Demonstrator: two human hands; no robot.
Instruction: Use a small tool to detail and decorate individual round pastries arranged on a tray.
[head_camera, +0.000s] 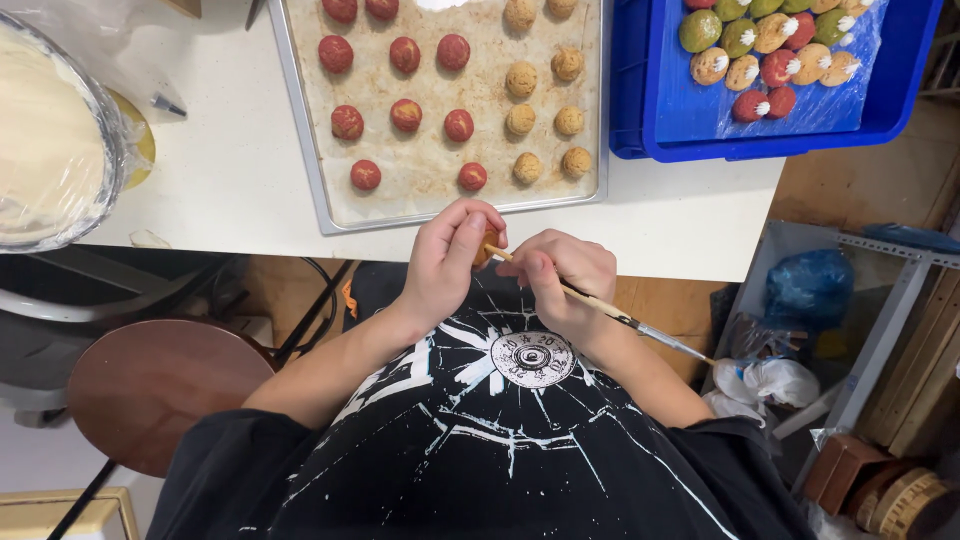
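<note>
Gripping a tan ball (488, 243) in closed fingers, the left hand (448, 255) meets the right hand (560, 275), which pinches a brush (600, 305) against it, just before the table edge; beyond lie a tray (300, 130) and blue crate (900, 100).

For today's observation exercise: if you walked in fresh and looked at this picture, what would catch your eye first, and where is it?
First, the two hands at the table edge: the left hand pinches a small tan ball while the right hand holds a thin brush against it. Just beyond lies a baking tray with rows of red and tan balls. At top right, a blue crate holds green, red and tan ones with white tips.
</note>
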